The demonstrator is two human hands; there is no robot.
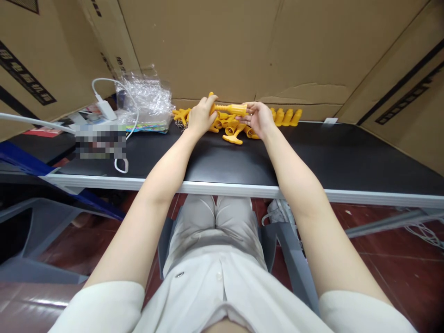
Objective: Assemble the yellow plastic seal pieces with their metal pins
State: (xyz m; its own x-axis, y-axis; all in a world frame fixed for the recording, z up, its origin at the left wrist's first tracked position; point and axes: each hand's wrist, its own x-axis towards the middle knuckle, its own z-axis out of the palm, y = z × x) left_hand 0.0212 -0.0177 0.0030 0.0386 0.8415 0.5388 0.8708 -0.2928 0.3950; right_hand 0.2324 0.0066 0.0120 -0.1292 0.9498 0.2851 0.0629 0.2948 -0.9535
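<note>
My left hand (pixel 200 116) is closed around the T-shaped handle of a yellow plastic piece with a ribbed shaft (pixel 221 107). At the right end of that shaft is a wider yellow sleeve (pixel 237 109), lying in line with it. My right hand (pixel 259 118) has its fingers bent round the sleeve's right end; whether they grip anything smaller there cannot be made out. Below both hands lies a heap of similar yellow parts, among them a loose T-handle piece (pixel 233 138). Dark metal bits (pixel 181 125) lie beside my left hand, their shape unclear.
Several yellow sleeves (pixel 288 117) stand in a row right of my right hand. Clear plastic bags (pixel 147 99), a white plug with cable (pixel 107 109) and a blurred-out patch (pixel 100 142) lie left on the black table (pixel 232 162). Cardboard walls (pixel 222 51) enclose the back and sides.
</note>
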